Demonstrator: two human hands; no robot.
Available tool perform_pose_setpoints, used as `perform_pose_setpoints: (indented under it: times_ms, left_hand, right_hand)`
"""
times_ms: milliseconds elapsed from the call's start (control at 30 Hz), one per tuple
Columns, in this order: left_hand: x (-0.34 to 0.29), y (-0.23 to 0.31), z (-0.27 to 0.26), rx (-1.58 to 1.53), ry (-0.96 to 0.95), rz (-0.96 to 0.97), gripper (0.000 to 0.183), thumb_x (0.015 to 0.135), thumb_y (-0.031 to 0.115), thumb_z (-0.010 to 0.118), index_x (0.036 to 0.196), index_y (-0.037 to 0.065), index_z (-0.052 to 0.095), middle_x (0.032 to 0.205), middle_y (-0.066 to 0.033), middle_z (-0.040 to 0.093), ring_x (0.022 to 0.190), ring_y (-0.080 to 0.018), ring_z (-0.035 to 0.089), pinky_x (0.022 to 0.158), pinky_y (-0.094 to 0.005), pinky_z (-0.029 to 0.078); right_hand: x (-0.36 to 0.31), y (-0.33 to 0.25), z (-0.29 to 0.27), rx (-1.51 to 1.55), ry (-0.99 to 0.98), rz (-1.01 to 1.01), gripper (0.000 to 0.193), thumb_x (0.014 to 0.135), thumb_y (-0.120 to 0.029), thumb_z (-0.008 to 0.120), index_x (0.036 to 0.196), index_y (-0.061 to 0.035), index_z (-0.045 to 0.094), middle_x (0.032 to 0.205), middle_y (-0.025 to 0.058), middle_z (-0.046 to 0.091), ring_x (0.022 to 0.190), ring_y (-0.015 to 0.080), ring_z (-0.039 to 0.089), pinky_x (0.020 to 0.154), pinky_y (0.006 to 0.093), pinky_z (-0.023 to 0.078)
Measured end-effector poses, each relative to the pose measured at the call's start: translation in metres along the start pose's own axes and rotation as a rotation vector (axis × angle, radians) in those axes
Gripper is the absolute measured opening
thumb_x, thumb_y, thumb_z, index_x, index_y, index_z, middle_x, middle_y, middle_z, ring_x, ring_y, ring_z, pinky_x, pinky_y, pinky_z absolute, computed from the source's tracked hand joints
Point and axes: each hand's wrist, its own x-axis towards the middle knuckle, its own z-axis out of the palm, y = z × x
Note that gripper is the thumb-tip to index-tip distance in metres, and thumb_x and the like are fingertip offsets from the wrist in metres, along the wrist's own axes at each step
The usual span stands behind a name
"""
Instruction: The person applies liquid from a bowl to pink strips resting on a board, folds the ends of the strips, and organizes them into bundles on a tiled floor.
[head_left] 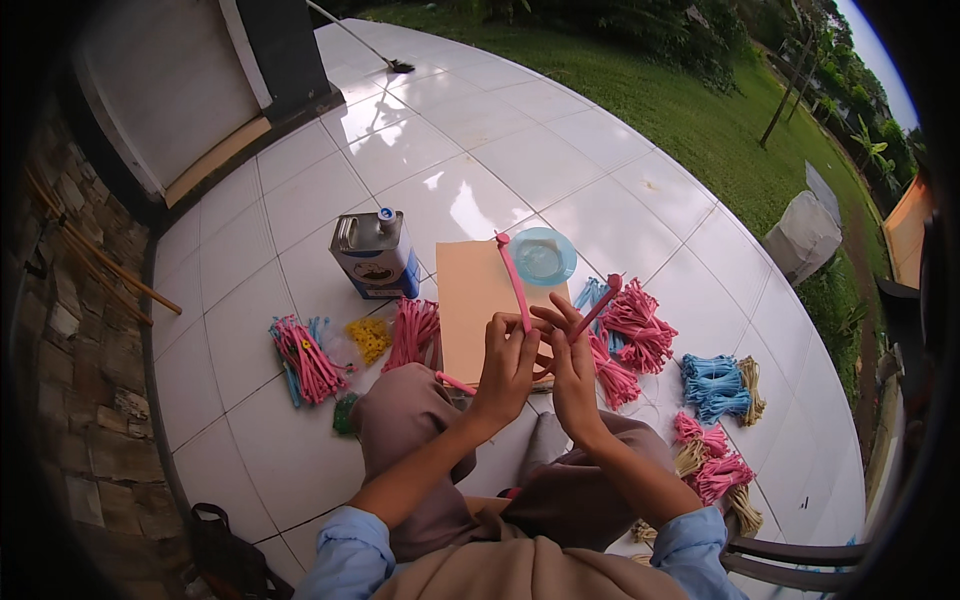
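Observation:
My left hand [505, 368] is closed, pinching a pink strip [515, 280] that stands up from the fingertips and ends in a small round knob. Close beside it, my right hand [574, 378] holds a second pink strip [597, 308], tilted to the right, with a darker knob at its top. Fingers of both hands nearly meet, and whether the strips join there is hidden. Below the hands lies a peach-coloured board [465, 290]. Another pink piece [455, 383] lies by my left knee. On the board's far right corner sits a round light-blue dish [541, 256].
A rectangular metal can [375, 255] with a blue cap stands left of the board. Around it lie pink bundles [308, 362], yellow small pieces [370, 340] and more pink bundles [640, 325]. Blue bundles [716, 388] lie farther right. A broom [400, 67] rests on the tiled floor.

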Motion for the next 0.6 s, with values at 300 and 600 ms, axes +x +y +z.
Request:
perform_pose_setpoints:
  times_ms: [300, 600]
  left_hand:
    - [0.048, 0.040, -0.055, -0.267, 0.069, -0.048, 0.016, 0.095, 0.015, 0.048, 0.098, 0.002, 0.056, 0.085, 0.0009, 0.055, 0.074, -0.0056, 0.045, 0.070, -0.0212, 0.039]
    - [0.054, 0.045, -0.075, -0.333, -0.118, -0.201, 0.007, 0.087, 0.005, 0.060, 0.092, 0.001, 0.057, 0.085, -0.0021, 0.059, 0.074, -0.0083, 0.057, 0.070, -0.0232, 0.048]
  right_hand:
    - [-0.005, -0.012, -0.011, -0.218, -0.073, 0.034, 0.036, 0.097, -0.013, 0.041, 0.130, -0.0023, 0.037, 0.083, 0.0056, 0.052, 0.065, 0.0085, 0.057, 0.057, 0.0230, 0.049]
    - [-0.013, -0.026, -0.059, 0.116, -0.324, 0.232, 0.030, 0.086, 0.001, 0.057, 0.112, -0.0008, 0.043, 0.095, 0.0079, 0.050, 0.089, 0.0191, 0.060, 0.078, 0.0349, 0.053]
